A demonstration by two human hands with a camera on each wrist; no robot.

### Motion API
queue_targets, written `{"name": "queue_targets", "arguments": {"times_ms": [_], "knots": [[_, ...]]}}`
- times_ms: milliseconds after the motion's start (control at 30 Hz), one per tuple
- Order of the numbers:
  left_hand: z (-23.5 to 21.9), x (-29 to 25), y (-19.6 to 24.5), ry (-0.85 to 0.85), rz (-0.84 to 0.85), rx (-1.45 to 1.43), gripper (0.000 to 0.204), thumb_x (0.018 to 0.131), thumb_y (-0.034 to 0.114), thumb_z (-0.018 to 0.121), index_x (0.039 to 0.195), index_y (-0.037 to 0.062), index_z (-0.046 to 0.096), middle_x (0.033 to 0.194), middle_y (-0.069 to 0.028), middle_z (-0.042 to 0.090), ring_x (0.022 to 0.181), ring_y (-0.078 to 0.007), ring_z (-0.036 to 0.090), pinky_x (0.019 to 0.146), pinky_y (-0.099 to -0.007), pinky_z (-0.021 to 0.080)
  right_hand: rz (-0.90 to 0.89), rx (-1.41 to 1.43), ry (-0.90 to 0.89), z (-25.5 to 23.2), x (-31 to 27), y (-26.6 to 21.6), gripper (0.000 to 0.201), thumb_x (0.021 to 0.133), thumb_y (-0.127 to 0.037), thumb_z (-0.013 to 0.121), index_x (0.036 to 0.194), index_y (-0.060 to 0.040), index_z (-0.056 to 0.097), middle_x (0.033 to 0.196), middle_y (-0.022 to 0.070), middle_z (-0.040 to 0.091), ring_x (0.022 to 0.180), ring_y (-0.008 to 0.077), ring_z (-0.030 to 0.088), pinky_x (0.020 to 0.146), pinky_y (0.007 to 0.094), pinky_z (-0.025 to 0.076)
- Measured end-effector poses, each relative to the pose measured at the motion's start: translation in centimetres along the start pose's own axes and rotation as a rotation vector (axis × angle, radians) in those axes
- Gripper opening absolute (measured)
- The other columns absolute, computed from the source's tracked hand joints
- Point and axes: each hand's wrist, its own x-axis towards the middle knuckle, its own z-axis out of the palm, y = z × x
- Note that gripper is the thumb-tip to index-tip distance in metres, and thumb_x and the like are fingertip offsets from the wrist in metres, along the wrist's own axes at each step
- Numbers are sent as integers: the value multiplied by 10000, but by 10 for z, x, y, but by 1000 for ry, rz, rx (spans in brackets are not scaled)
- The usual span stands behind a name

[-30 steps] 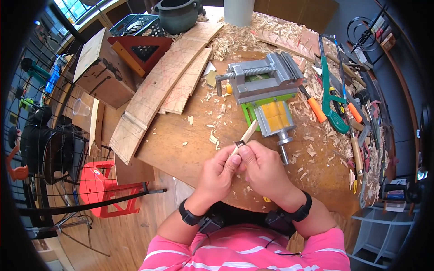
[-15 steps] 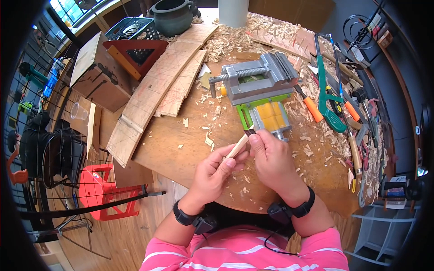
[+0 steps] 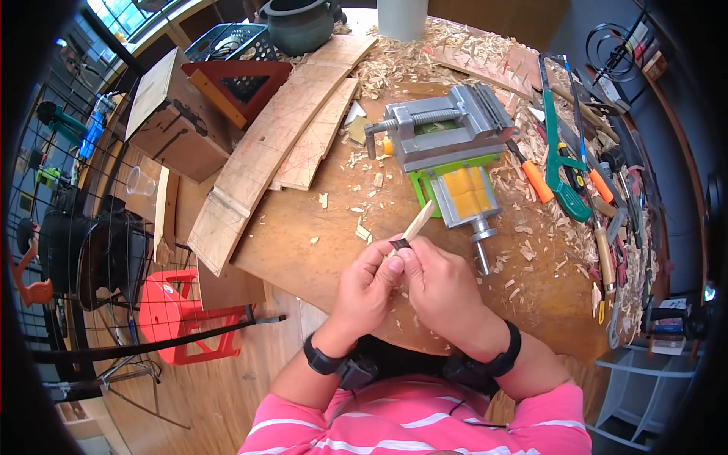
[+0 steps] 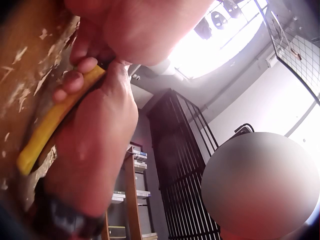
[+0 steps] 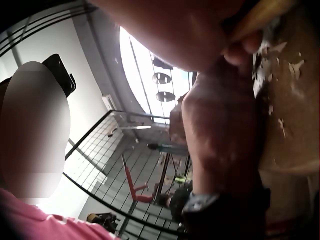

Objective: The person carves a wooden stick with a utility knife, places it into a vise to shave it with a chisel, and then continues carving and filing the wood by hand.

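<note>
In the head view my left hand [image 3: 365, 287] grips a slim pale wooden stick [image 3: 418, 221], whose tapered tip points away towards the vise. My right hand [image 3: 442, 287] holds a knife; its short dark blade [image 3: 399, 244] lies across the stick. Both thumbs meet just behind the blade. From the left wrist view, the knife's long yellow handle [image 4: 52, 122] shows under the curled fingers of the right hand. The right wrist view catches part of the stick [image 5: 262, 19] at its top edge.
A grey metal vise [image 3: 447, 129] stands ahead of the hands. Long boards [image 3: 280, 152] lie to the left, beside a cardboard box [image 3: 178, 125]. Saws, including a green-framed one [image 3: 552, 152], and orange-handled tools [image 3: 537, 182] lie right among wood shavings [image 3: 402, 64].
Half a second ago the right hand and blade were farther out, near the stick's tip, apart from the left hand. Now both hands are together again, the blade back near the left thumb.
</note>
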Motion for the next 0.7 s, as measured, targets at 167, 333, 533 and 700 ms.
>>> {"name": "queue_targets", "arguments": {"times_ms": [167, 333, 533, 700], "knots": [[-3, 2, -7, 28, 24, 63, 432, 1116, 214, 583, 1445, -60, 522, 1334, -149, 665, 1231, -263, 673, 1083, -416, 547, 50, 28, -54, -3, 3, -4, 262, 1095, -260, 555, 997, -25, 617, 858, 243, 692, 807, 492, 678, 675, 558, 514], [6, 3, -10, -14, 138, -258, 392, 1139, 192, 519, 1453, -41, 491, 1322, -193, 697, 1215, -286, 703, 1036, -410, 566, 10, -33, 79, -16, 9, 5, 264, 1094, -265, 556, 981, -33, 610, 874, 233, 693, 808, 481, 680, 669, 551, 517], [-21, 6, -5, -268, -7, -436, 340, 1154, 276, 456, 1328, -6, 537, 1179, -251, 730, 1030, -301, 763, 922, -398, 602, -17, -142, 115, -25, 7, 5, 184, 1065, -215, 593, 1043, -38, 640, 896, 213, 697, 811, 462, 687, 683, 533, 540], [-15, 6, -4, -119, -18, -299, 344, 1127, 287, 499, 1312, 2, 544, 969, -218, 727, 820, -291, 720, 796, -372, 575, -81, -162, 174, -27, 3, 7, 146, 1011, -145, 646, 1113, -43, 665, 936, 192, 702, 812, 442, 695, 699, 515, 560]]}}
